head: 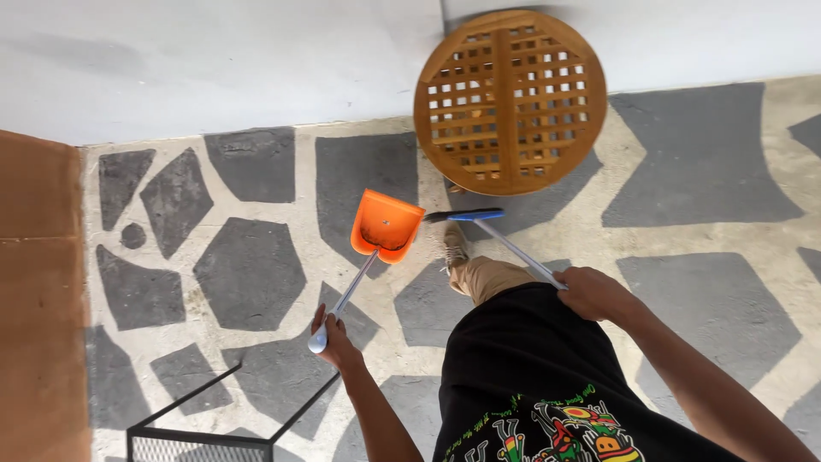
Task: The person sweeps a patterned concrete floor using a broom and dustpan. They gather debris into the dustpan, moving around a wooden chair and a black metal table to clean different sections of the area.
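My left hand (336, 340) grips the end of a long silver handle that carries an orange dustpan (386, 226), held just above the patterned floor. My right hand (593, 293) is closed around the silver handle of a broom whose blue-and-dark head (464, 216) rests on the floor right of the dustpan. My leg in tan trousers and a shoe (454, 244) stands between the two handles.
A round slatted wooden table (510, 101) stands against the pale wall (214, 60) just beyond the broom. A black metal mesh frame (198, 428) is at bottom left. A brown surface (38, 291) runs along the left edge.
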